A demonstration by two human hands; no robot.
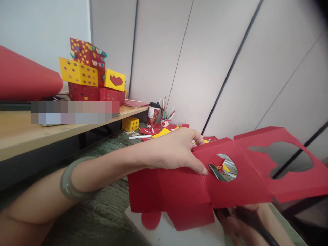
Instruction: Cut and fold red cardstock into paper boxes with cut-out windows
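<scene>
Both my hands are at a creased red paper box blank [230,184] with cut-out openings. My left hand [179,150] pinches its upper edge, with the thumb on the front face and the fingers behind. Beneath the sheet, my right hand [248,220] grips a pair of scissors [217,172]. A dark blade shows through the round opening and black handles are at the lower right; the middle is hidden by the paper. A larger, irregular opening sits in the right panel. A rounded red paper piece [151,220] shows over a white board [139,229].
On the wooden shelf [15,136] at left stand stacked red and yellow decorated boxes [87,73] and a large red paper roll [28,75]. Paper scraps, a lidded coffee cup [153,115], a pen holder [165,122] and a small yellow box [130,124] lie behind. A panelled wall rises beyond.
</scene>
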